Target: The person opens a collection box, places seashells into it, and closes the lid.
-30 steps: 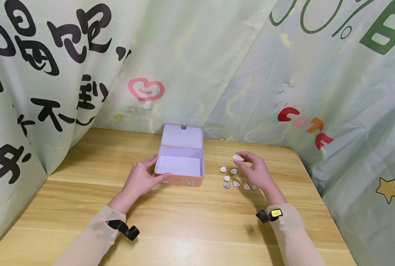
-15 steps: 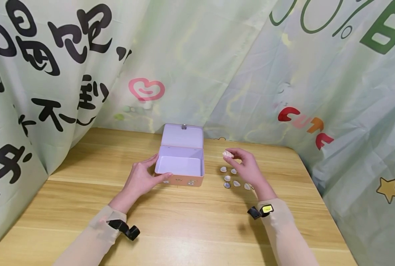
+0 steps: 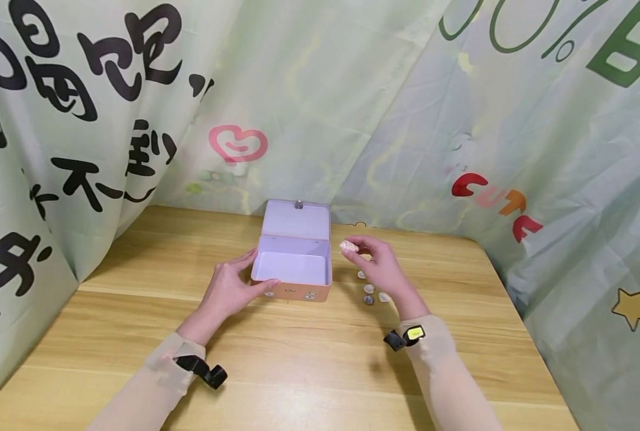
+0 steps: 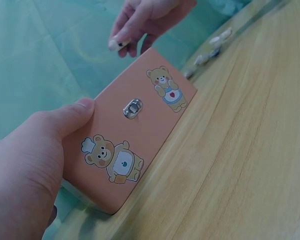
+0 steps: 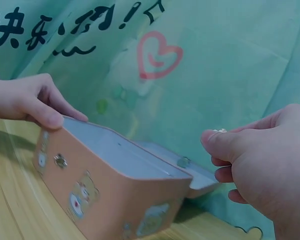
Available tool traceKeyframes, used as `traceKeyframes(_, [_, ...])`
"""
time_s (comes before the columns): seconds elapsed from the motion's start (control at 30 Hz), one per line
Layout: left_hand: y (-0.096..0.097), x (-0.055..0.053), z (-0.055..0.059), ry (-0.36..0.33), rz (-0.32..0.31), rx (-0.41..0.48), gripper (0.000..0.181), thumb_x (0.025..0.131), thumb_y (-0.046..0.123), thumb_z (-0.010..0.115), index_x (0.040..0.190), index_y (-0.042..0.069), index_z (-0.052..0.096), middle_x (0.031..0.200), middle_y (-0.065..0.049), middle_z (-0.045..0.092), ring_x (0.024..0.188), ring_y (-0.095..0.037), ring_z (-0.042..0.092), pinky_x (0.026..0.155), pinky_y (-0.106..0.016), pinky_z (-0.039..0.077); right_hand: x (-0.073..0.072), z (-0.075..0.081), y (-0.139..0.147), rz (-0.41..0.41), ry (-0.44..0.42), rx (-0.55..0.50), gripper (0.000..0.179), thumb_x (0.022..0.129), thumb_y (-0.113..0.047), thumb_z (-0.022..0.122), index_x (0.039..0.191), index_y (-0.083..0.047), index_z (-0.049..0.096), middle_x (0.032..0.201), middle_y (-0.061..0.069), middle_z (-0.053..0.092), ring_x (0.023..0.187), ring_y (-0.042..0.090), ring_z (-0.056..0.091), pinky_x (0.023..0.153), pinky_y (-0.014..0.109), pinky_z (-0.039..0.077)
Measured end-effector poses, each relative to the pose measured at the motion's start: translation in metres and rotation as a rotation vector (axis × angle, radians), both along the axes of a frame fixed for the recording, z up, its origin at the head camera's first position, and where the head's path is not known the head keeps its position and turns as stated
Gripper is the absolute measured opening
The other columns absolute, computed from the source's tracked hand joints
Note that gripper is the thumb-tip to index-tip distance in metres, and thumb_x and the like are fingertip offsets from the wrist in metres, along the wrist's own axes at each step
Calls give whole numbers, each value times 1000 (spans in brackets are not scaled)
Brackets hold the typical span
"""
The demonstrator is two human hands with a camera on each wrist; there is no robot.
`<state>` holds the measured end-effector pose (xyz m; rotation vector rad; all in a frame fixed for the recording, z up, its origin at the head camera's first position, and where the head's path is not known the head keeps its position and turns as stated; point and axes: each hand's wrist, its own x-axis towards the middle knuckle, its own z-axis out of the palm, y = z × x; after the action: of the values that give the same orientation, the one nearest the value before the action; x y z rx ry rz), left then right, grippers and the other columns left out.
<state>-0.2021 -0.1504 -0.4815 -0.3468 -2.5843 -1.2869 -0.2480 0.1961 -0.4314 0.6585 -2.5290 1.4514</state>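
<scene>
A peach-coloured tin box (image 3: pixel 293 292) stands on the table with its lid (image 3: pixel 296 219) tipped back and its lilac inside showing. At its left end, my left hand (image 3: pixel 224 293) grips the wall, thumb on the front face near the bear picture (image 4: pixel 114 159). My right hand (image 3: pixel 387 272) pinches a small pale, knobbly seashell (image 3: pixel 348 246) between thumb and fingers, just right of the box's rim and raised above the table. In the right wrist view only a sliver of that shell (image 5: pixel 220 131) shows past the thumb.
Below the right hand lie several small seashells, among them a white one (image 3: pixel 369 288) and a bluish one (image 3: pixel 369 300); the hand hides some. The wooden table (image 3: pixel 298 371) ends at a printed curtain (image 3: pixel 309 108) behind the box.
My right hand has moved left with the seashell, from over the shells on the table to beside the box. The left hand and the box have stayed where they were.
</scene>
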Motion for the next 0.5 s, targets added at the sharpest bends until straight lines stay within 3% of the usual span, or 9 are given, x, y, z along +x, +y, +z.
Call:
traceKeyframes(0.2, [0,0,-1,-9,12,-5,98,78,60,90,148,0,57,152,-11,55,40,-7,30,40,-29,39,-3,1,-20,36,-23,3,32,102,-15,74,130,1,71,111,12,75,104,31,69,83,47,57])
traceKeyframes(0.37, [0,0,-1,-9,19,-6,94,79,54,93,148,0,58,151,-12,55,40,-7,31,42,-29,41,-6,2,-37,94,-20,-5,29,101,-9,74,126,4,71,108,12,75,101,30,69,89,51,56])
traceKeyframes(0.5, [0,-1,-1,7,20,-14,92,79,52,93,147,1,59,150,-11,55,44,-10,35,46,-31,42,-9,2,-49,121,-28,22,26,101,-11,75,125,0,73,109,9,75,100,27,68,87,49,57])
